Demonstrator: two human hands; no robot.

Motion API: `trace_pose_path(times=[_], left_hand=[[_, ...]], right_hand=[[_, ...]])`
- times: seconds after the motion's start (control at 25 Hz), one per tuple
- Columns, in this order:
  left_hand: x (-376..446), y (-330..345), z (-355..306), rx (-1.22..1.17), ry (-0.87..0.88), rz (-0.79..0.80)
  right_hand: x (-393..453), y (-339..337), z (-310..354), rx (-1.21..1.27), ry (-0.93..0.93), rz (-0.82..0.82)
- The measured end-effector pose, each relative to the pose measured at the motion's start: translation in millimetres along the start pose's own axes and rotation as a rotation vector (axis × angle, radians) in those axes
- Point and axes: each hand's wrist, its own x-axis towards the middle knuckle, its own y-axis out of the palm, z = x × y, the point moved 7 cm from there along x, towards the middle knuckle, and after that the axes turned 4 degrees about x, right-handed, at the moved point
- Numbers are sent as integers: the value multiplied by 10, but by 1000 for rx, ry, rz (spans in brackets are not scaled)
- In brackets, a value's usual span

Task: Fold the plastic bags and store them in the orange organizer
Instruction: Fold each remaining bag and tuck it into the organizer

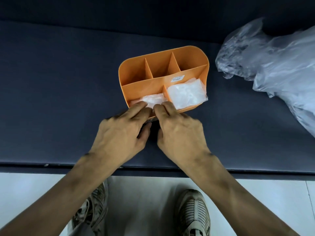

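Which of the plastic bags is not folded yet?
The loose bag on the dark surface, right of the organizer. It lies crumpled and spread out; the other two are small folded packets inside the organizer's near compartments.

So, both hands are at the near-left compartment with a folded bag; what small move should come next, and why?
Probably press the folded bag fully down, then let go. The left hand and right hand have fingers on it at the near rim of the orange organizer. The second folded bag already sits in the near-right compartment, and loose bags wait to the right.
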Motion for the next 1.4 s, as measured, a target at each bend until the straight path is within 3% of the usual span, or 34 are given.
trace_pose_path(times=[0.32,0.68,0.8,0.92,1.04,1.16,1.28,1.4], left_hand=[[27,-7,52,65,-27,23],[52,-185,968,148,-288,-33],[5,-299,1007,112,-354,-160],[22,-233,484,29,-120,-272],[157,231,-29,80,128,-82],[301,512,-47,150,106,62],[389,470,173,164,6,35],[393,424,241,149,-21,21]], right_hand=[[-30,-41,-58,190,-54,-45],[-191,-80,-342,262,-18,-144],[-235,-76,-440,288,9,-183],[-303,-193,-722,291,93,-283],[-368,-443,-1216,86,288,-410],[-372,-545,-1724,-140,478,-277],[-345,-426,-2071,-144,612,-76],[-306,-458,-1955,-78,526,-221]])
